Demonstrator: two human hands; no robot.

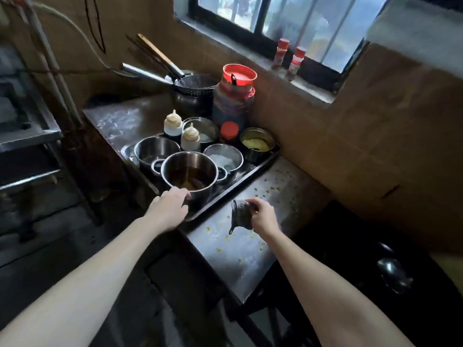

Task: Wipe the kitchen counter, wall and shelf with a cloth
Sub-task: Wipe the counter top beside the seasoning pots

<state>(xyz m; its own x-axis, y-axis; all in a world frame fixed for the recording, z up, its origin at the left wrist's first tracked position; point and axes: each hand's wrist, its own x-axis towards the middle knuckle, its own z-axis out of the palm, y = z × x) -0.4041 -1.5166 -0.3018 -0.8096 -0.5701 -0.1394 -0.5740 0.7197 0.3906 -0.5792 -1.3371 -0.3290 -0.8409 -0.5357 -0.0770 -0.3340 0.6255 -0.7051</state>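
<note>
Hanging bunched from the right hand (263, 219), the dark cloth (240, 214) is gripped just above the steel counter (240, 259), near scattered yellow crumbs (260, 240). The left hand (170, 209) curls its fingers over the near rim of a pot (189, 174) standing on a black tray (253, 169) with bowls and two squeeze bottles (172, 123). Behind rises the brown wall (350, 136).
</note>
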